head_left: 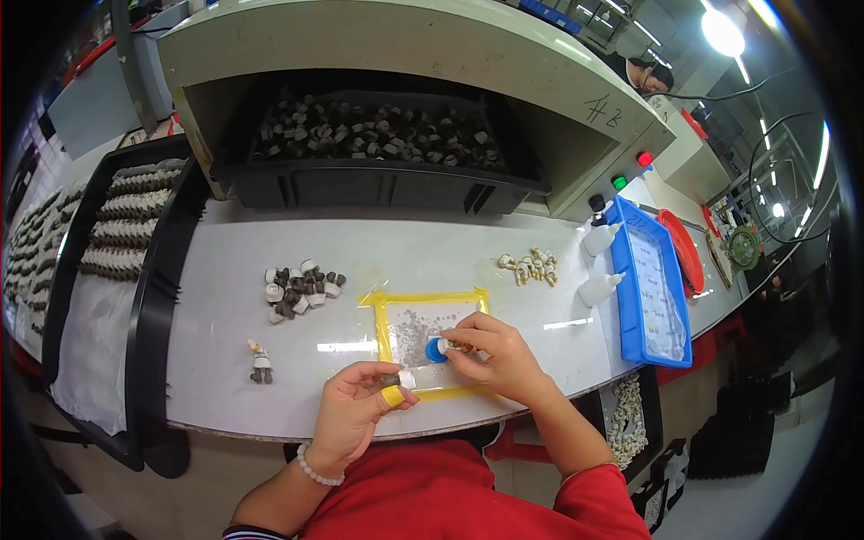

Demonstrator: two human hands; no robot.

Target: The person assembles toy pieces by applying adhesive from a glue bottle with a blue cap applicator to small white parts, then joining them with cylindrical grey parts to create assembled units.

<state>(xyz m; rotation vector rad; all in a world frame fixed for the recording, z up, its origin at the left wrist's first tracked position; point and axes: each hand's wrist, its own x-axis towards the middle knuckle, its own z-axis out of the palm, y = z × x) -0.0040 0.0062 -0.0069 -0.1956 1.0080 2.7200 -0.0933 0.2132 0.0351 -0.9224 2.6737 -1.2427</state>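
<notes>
My left hand (pixel 354 402), with yellow wrapping on one digit, pinches a small white-and-dark figurine lower body (pixel 407 380) near the front edge of the table. Just to its right, my right hand (pixel 499 358) is closed on a small white-and-gold figurine top (pixel 446 346), partly covered by the fingers. That piece is at a round blue cap (pixel 435 351) on a board with a yellow tape border (pixel 382 328); whether they touch I cannot tell. A figurine with both parts together (pixel 260 363) rests on the left of the table.
Loose lower bodies (pixel 301 292) lie left of the board, small tops (pixel 531 267) beyond it to the right. White squeeze bottles (pixel 598 288) stand beside a blue tray (pixel 634 297). A black bin of parts (pixel 378 184) sits under a cabinet; a black tray (pixel 153 306) flanks the left.
</notes>
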